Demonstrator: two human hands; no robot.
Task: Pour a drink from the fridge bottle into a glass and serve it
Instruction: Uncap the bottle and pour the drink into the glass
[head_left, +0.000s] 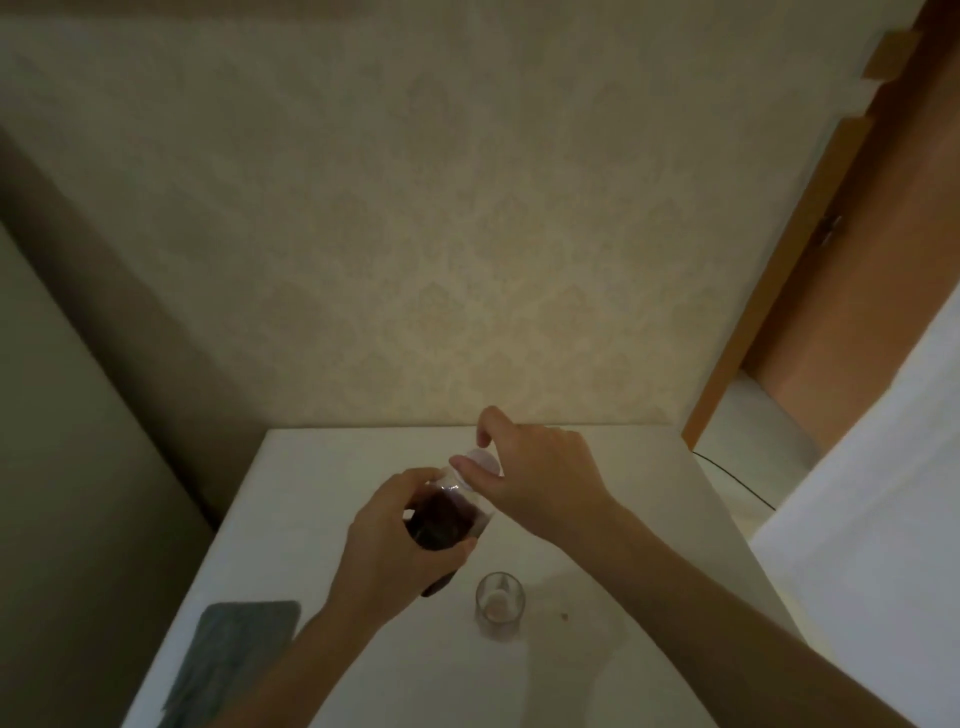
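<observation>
Above the white table (623, 519), the dark drink bottle (441, 522) is gripped by the left hand (395, 540), its pale cap (480, 460) pinched by the right hand (540, 475), with the empty glass (500, 603) standing free near the bottle, well away from the table edges

bottle (441, 519) lower body hidden by left hand (395, 540), cloth (228, 660) cut off at bottom edge

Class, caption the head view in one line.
Left hand grips bottle, right hand at cap, glass waiting.
</observation>
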